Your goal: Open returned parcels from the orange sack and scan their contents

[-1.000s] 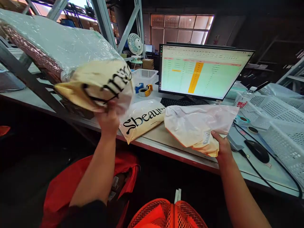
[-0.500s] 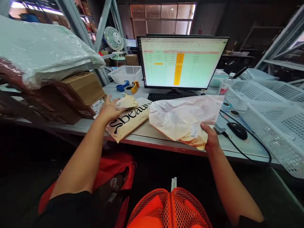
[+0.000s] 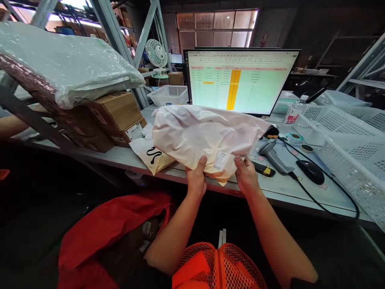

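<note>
Both my hands hold a pale, glossy mailer bag (image 3: 192, 132) by its near edge, lifted above the desk front. My left hand (image 3: 197, 176) grips it left of a small white barcode label (image 3: 220, 160), thumb on top. My right hand (image 3: 246, 173) pinches the edge right of that label. Partly covered by the bag, a cream mailer with black lettering (image 3: 150, 154) lies on the desk to the left. Right of my right hand are a grey barcode scanner (image 3: 275, 156) and a black box cutter (image 3: 263, 169) with a yellow slider.
A monitor (image 3: 216, 86) stands behind the bag. Cardboard boxes (image 3: 120, 112) with a plastic-wrapped pack (image 3: 75, 64) on top are at left. White baskets (image 3: 355, 148), a mouse (image 3: 309, 171), a cable and a bottle (image 3: 296, 110) are at right. Another person's arm (image 3: 13, 124) shows at far left.
My left hand has left the lettered mailer and taken hold of the pale bag. The bag has moved left over that mailer, uncovering the scanner and box cutter.
</note>
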The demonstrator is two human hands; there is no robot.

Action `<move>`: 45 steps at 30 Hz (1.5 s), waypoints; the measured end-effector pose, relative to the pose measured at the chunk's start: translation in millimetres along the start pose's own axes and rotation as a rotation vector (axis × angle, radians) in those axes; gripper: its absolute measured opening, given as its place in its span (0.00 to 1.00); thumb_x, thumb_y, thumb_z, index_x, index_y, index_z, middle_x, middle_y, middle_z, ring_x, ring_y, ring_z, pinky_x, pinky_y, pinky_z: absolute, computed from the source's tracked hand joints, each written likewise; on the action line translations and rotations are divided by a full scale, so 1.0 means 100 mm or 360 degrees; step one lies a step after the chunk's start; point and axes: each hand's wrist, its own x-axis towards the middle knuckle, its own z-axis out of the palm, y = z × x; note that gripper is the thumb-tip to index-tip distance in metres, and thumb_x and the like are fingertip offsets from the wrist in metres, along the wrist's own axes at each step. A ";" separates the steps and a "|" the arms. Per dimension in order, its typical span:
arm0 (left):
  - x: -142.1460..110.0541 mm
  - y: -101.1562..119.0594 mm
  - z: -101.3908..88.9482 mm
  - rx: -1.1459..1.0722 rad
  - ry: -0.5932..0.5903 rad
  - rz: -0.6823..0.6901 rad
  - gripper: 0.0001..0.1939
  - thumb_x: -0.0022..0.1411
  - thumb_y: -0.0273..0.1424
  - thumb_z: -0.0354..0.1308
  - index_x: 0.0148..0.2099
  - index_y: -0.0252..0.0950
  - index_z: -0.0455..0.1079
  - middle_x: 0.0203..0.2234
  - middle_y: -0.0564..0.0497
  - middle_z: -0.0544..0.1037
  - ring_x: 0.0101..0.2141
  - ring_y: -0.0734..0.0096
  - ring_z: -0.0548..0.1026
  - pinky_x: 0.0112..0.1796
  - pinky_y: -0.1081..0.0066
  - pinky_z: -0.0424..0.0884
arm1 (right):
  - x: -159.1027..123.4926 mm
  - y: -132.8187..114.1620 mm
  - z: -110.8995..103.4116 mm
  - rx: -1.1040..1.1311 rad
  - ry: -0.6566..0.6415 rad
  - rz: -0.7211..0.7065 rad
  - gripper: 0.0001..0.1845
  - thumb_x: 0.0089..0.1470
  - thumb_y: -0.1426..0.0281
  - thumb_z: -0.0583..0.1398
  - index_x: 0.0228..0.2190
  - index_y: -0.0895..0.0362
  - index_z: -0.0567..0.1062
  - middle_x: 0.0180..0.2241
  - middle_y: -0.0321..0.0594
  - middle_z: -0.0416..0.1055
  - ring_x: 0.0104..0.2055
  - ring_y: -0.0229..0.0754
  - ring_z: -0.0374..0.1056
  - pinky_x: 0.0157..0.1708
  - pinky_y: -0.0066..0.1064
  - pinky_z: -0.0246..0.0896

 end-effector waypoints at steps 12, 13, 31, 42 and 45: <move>0.17 0.11 -0.14 -0.0024 0.0333 0.0088 0.27 0.57 0.49 0.75 0.51 0.37 0.79 0.54 0.44 0.83 0.60 0.50 0.78 0.61 0.54 0.76 | -0.05 0.07 -0.13 -0.0349 -0.0139 -0.0008 0.27 0.44 0.45 0.75 0.28 0.55 0.81 0.26 0.38 0.76 0.25 0.42 0.69 0.27 0.35 0.70; 0.17 0.13 -0.14 -0.0049 0.0321 0.0056 0.28 0.56 0.50 0.75 0.50 0.36 0.80 0.53 0.44 0.83 0.59 0.51 0.78 0.60 0.55 0.77 | -0.02 0.06 -0.13 -0.0322 -0.0130 -0.0002 0.27 0.43 0.45 0.76 0.27 0.55 0.80 0.24 0.37 0.74 0.25 0.41 0.68 0.27 0.34 0.70; 0.02 -0.19 -0.16 0.0034 0.0097 -0.0111 0.28 0.49 0.39 0.79 0.51 0.36 0.79 0.54 0.44 0.83 0.59 0.51 0.78 0.64 0.53 0.71 | 0.05 0.03 -0.38 -0.0796 -0.0463 -0.0097 0.47 0.48 0.55 0.75 0.63 0.52 0.67 0.55 0.46 0.77 0.53 0.50 0.75 0.54 0.42 0.75; 0.49 -0.17 -0.32 0.0719 0.0152 0.0403 0.17 0.56 0.38 0.70 0.45 0.34 0.83 0.48 0.39 0.86 0.55 0.48 0.81 0.62 0.51 0.73 | 0.74 -0.62 -1.51 -0.2996 0.0290 0.0213 0.32 0.68 0.57 0.57 0.62 0.67 0.68 0.57 0.64 0.73 0.59 0.66 0.72 0.55 0.50 0.68; 0.54 -0.26 -0.35 0.0822 0.0071 0.0358 0.16 0.58 0.38 0.68 0.46 0.34 0.83 0.48 0.39 0.85 0.55 0.47 0.82 0.61 0.50 0.75 | 0.81 -0.55 -1.44 -0.3125 0.0260 0.0387 0.27 0.68 0.62 0.57 0.60 0.66 0.68 0.54 0.62 0.75 0.56 0.63 0.74 0.50 0.46 0.69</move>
